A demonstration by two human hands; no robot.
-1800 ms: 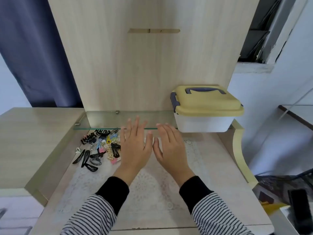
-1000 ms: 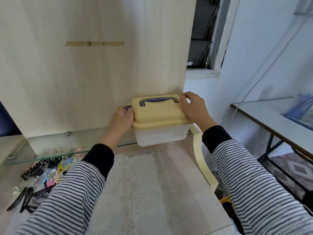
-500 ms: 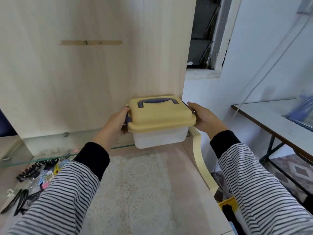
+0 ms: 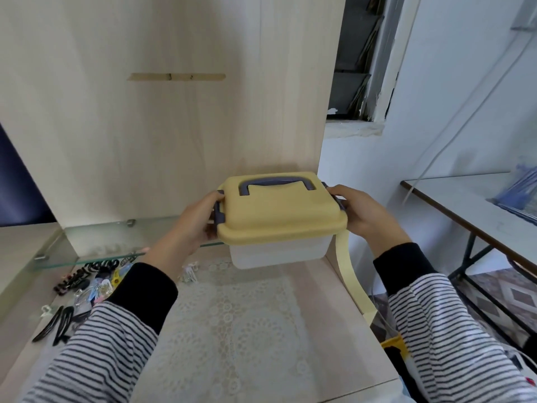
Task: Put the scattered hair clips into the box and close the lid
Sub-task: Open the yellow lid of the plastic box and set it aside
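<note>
Now the left hand and right hand grip the short ends of the closed box, its long axis crosswise between them, while the hair clips lie down-left, nearer the left hand.

pale wooden desk, white lace mat on its middle, hair clips scattered at left under glass shelf

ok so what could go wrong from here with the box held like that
1. The left hand and right hand grip the box at its side latches; one could pop open and the lid might come loose.
2. The box is close to the glass shelf edge; lowering it could knock the glass.
3. Hair clips lie just below that edge; set down carelessly, the box might scatter them.
</note>
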